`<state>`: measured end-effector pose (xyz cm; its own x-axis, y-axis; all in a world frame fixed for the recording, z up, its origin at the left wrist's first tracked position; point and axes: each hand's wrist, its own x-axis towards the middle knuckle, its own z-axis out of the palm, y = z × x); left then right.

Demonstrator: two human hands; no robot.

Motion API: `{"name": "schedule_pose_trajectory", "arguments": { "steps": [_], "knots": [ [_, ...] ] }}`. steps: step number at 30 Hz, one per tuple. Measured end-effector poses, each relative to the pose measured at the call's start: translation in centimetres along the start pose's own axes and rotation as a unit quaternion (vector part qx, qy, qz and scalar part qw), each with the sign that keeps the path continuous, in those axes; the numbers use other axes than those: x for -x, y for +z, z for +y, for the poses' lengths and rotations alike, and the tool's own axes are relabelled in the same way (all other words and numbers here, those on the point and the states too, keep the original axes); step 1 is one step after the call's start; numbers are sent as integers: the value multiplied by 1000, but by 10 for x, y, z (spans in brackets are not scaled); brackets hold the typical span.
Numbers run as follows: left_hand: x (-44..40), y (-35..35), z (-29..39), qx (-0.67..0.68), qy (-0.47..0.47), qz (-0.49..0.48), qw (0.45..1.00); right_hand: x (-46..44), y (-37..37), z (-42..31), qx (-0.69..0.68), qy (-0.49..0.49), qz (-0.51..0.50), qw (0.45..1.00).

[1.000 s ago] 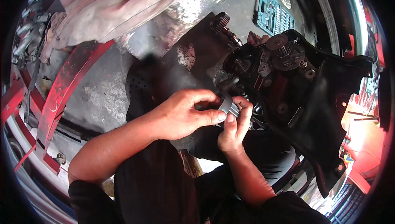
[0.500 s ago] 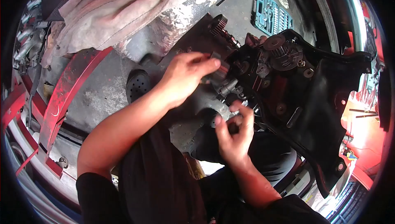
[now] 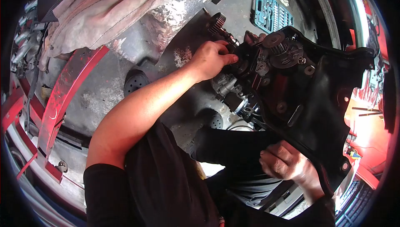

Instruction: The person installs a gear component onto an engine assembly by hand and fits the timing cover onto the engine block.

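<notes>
My left hand [image 3: 212,61] is at the near end of the engine assembly, thumb and fingers closed on a dark round part [image 3: 241,65] whose exact kind I cannot make out. A grey metal housing [image 3: 227,85] sits just below that hand. Lower right, my right hand [image 3: 281,160] is curled, partly blurred, beside the lower edge of a large black cover [image 3: 321,102]; whatever its fingers may hold is hidden. Above the cover stands a toothed pulley [image 3: 277,47]. A shaft with a toothed gear [image 3: 217,22] lies beyond my left hand.
A teal socket set case [image 3: 271,12] lies on the floor at the back. Red metal framework [image 3: 68,97] stands on the left, near a draped stained cloth [image 3: 100,16]. A chrome tube [image 3: 359,14] curves along the right. My shoe [image 3: 136,83] is on the floor below.
My left hand has moved right with a dark part, up against the engine assembly. My right hand has dropped down and right, and its fingers have curled in. The view has shifted slightly.
</notes>
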<state>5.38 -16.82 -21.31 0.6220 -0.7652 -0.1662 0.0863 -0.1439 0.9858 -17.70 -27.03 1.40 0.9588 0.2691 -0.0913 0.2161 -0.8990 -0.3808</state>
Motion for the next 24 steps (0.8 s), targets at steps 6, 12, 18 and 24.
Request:
{"name": "schedule_pose_trajectory", "arguments": {
  "steps": [6, 12, 18, 24],
  "knots": [
    [0, 3, -9, -12, 34, 14, 999, -10, -18, 39, 124, -334, -164, 920],
    [-3, 2, -8, 29, 44, -11, 999, -17, -30, 38, 125, -363, -113, 916],
    [-7, -9, 10, -42, -42, -51, 997, -18, -23, 46, 135, -376, -85, 913],
    [-9, -8, -17, -35, 86, -71, 993, -18, -22, 48, 137, -385, -79, 909]
  ]
}}
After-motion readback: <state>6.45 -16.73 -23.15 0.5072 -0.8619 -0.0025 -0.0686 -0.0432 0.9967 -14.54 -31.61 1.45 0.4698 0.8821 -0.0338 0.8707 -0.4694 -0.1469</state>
